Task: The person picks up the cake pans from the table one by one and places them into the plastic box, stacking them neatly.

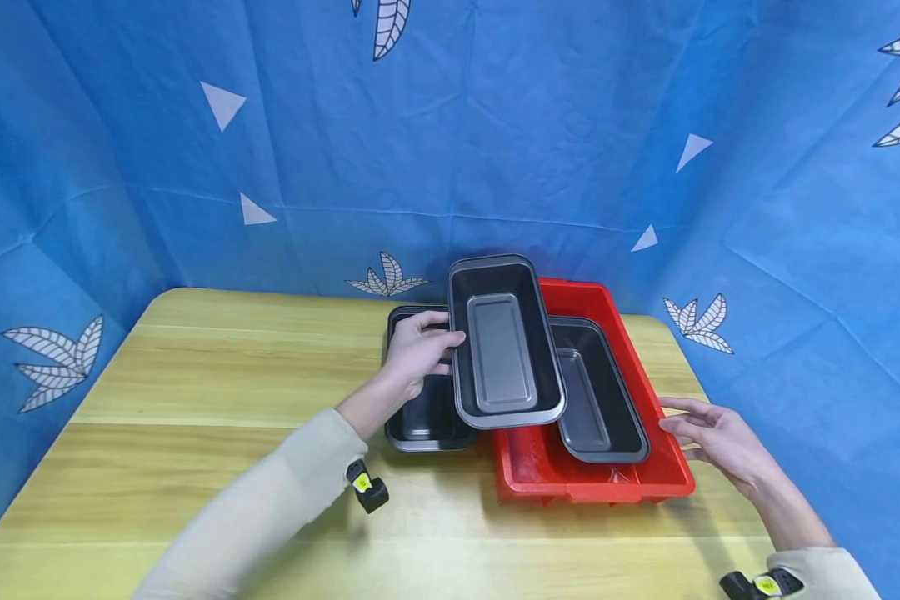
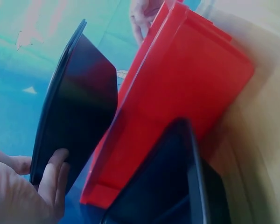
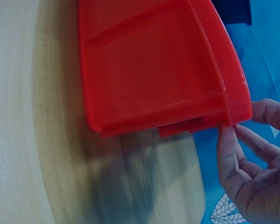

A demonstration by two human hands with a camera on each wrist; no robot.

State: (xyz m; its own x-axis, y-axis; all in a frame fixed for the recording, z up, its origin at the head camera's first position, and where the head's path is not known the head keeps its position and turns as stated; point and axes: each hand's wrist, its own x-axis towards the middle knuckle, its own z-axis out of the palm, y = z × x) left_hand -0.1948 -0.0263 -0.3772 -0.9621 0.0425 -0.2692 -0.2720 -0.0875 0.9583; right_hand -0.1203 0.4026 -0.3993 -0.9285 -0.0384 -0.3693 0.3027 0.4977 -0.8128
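Note:
A dark grey loaf pan (image 1: pixel 501 346) hangs tilted above the left side of a red plastic bin (image 1: pixel 528 467). My left hand (image 1: pixel 418 350) holds this pan by its left long edge, thumb over the rim and fingers against the outside; in the left wrist view the fingers (image 2: pixel 49 186) press its outer wall. Inside the bin lies a second loaf pan (image 1: pixel 596 392), partly covered by the held one. My right hand (image 1: pixel 716 437) pinches the bin's right rim; in the right wrist view, fingertips (image 3: pixel 227 135) touch the rim's edge.
Left of the bin, another dark loaf pan (image 1: pixel 423 417) sits on the wooden table (image 1: pixel 217 392), partly hidden by my left hand and the held pan. A blue patterned cloth (image 1: pixel 360 150) hangs behind and along the sides of the table.

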